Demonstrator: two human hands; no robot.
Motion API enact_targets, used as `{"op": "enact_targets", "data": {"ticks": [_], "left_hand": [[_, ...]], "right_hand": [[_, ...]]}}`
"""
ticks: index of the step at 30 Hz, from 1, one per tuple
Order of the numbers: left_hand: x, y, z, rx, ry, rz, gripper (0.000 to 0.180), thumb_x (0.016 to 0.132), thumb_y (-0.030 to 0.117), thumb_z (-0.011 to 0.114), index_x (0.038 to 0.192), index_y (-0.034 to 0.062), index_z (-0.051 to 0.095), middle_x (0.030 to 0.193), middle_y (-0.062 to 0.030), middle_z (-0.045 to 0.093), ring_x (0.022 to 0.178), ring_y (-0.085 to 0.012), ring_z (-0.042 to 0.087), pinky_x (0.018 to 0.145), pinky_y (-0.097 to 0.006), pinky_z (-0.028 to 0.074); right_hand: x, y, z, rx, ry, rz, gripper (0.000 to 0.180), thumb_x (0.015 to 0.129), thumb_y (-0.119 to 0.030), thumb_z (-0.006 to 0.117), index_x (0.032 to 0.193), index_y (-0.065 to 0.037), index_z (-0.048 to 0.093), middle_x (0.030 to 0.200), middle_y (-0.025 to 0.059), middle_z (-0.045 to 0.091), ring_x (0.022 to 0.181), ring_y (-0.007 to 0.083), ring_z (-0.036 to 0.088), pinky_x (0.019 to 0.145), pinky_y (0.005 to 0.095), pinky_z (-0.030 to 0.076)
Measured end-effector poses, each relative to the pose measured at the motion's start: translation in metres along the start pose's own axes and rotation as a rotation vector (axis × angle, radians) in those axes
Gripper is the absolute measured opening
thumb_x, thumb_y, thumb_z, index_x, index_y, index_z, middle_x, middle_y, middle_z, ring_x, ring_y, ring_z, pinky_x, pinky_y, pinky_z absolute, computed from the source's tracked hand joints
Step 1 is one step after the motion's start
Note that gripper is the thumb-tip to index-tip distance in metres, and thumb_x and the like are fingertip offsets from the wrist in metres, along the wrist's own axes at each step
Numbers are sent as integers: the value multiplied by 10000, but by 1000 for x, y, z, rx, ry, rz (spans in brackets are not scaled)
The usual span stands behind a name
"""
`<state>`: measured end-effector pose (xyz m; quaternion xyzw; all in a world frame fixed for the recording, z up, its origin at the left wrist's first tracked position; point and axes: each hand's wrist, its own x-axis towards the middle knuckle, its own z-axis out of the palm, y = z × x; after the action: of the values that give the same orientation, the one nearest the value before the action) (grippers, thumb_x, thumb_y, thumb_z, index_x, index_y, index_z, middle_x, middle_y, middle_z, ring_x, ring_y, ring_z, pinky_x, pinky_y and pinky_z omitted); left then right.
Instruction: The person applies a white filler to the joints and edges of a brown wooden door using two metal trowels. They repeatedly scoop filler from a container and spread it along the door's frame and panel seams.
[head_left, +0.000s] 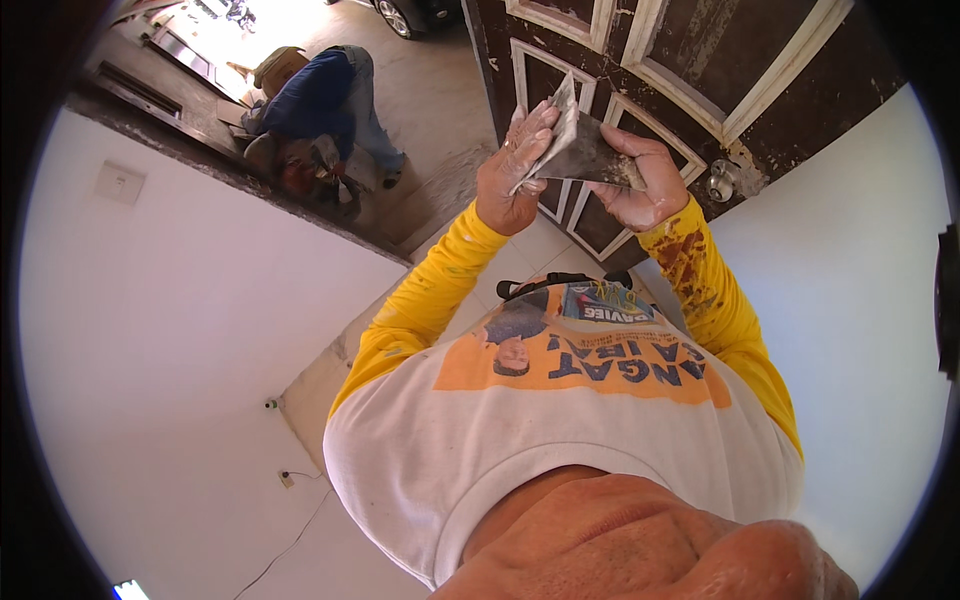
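My left hand [515, 172] is raised in front of the door, its fingers pressed along a thin, pale-smeared plate [563, 118]. In my right hand [652, 182] is a dark, flat sheet [590, 155], pinched at its right end between thumb and fingers. The sheet's left edge meets the plate; whether they are two pieces or one folded piece, I cannot tell. Whitish residue coats both hands. Both yellow sleeves carry stains, with dark red-brown ones on the right.
A dark panelled door [690, 60] with pale mouldings stands beyond my hands, its round metal knob [720, 182] near my right wrist. Past the doorway, a person in blue [315, 100] bends over some items. White walls [200, 280] flank me; a light switch [120, 183] is at left.
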<state>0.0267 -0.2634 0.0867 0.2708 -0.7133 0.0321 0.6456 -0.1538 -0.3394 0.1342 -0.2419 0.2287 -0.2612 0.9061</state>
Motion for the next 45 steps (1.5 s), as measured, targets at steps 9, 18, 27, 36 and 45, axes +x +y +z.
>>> {"op": "enact_targets", "data": {"ticks": [9,18,27,36,45], "left_hand": [[-1,21,-35,362,-419,37,397,778,-5,649,1171,37,613,1215,-175,626,1190,-386,559,1088,-522,320],[24,20,12,-1104,623,-846,307,970,237,513,1196,36,562,1182,-91,624,1068,-243,612,969,-412,471],[40,3,26,-974,682,-941,168,964,218,570,979,59,622,929,-1,627,857,-110,604,807,-282,494],[18,-29,-5,-1258,805,-936,289,973,262,532,1182,65,561,1120,-58,623,1021,-238,611,962,-401,468],[21,-2,-6,-261,254,-179,318,968,224,536,1226,46,591,1261,-177,610,1185,-338,583,1080,-441,355]], "right_hand": [[-17,-19,-9,334,-424,62,244,913,-37,561,1147,23,593,1085,137,660,959,231,667,888,332,552],[-8,18,-12,-391,173,-1463,455,992,-289,504,1295,51,494,1126,102,606,1032,165,556,939,283,427],[-31,5,19,-1265,81,-1359,486,1002,-350,477,1257,63,481,1056,154,598,935,213,579,834,309,465],[-39,-13,-44,-2091,-23,-830,323,989,-306,495,1149,-52,612,1038,122,658,936,256,633,710,347,528],[-20,11,5,46,-13,-188,216,952,-186,532,1086,-52,635,955,87,703,808,177,688,619,289,582]]}}
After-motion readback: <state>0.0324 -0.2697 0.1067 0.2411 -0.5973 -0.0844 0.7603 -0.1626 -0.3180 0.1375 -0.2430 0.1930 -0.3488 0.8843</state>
